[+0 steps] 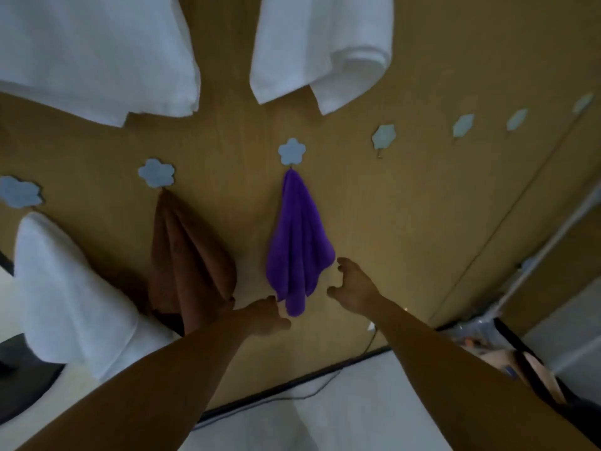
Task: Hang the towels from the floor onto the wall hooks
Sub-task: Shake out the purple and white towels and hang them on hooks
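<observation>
- Both bare forearms reached up and forward toward the wooden wall (406, 196), roughly parallel.
- The left hand (264, 315) sat at the bottom hem of the purple towel (297, 245), knuckles toward the camera. Blur hid whether its fingers pinched the cloth or only touched it.
- The right hand (354, 284) hovered just beside the towel's lower right corner, apart from it, with fingers loosely curled, spread and holding nothing.
- The purple towel hung from a blue flower-shaped hook (291, 151).
- A brown towel (188, 255) hung from the next hook to the left (156, 172), and a white towel (65, 288) hung beyond it.
</observation>
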`<state>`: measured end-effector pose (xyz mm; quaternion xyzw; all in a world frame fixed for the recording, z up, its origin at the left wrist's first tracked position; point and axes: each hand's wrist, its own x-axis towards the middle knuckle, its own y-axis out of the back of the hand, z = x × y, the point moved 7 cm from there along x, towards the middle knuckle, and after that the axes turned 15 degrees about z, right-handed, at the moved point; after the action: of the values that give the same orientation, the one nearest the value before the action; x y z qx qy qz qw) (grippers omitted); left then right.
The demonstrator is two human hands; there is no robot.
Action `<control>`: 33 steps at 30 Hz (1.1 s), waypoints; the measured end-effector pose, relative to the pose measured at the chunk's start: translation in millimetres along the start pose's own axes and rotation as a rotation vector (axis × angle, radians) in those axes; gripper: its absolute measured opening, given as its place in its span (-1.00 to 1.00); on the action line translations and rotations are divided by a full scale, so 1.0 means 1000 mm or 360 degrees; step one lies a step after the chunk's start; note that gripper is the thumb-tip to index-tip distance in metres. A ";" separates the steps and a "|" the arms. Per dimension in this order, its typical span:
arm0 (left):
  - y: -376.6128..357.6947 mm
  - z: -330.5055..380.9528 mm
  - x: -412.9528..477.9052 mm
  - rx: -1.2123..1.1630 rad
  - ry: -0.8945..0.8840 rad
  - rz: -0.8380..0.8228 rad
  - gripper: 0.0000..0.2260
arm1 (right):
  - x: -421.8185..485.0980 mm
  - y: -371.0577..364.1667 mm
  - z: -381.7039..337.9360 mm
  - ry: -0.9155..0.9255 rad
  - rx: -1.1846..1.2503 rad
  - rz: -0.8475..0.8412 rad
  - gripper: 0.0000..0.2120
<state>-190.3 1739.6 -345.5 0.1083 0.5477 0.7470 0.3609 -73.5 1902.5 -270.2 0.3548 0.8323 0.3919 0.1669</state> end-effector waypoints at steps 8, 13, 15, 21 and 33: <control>-0.048 0.064 -0.078 0.0201 -0.0623 -0.0231 -0.28 | -0.153 0.015 0.069 -0.0525 -0.0086 0.0185 -0.33; -0.097 0.147 -0.157 0.0267 -0.1075 -0.0466 -0.37 | -0.285 0.058 0.134 -0.0911 -0.0194 0.0384 -0.35; -0.120 0.181 -0.197 0.0289 -0.1238 -0.0525 -0.36 | -0.344 0.078 0.163 -0.1089 -0.0220 0.0484 -0.39; -0.208 0.267 -0.341 0.0533 -0.1685 -0.0749 -0.31 | -0.535 0.115 0.236 -0.1573 -0.0151 0.0753 -0.51; -0.406 0.302 -0.593 0.0849 -0.2145 -0.1276 -0.42 | -0.839 0.059 0.352 -0.2350 0.0235 0.0910 -0.52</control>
<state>573.3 1629.8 -457.3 0.4113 0.3697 0.1815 0.8131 729.8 1511.2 -449.2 0.7328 0.4070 0.0269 0.5446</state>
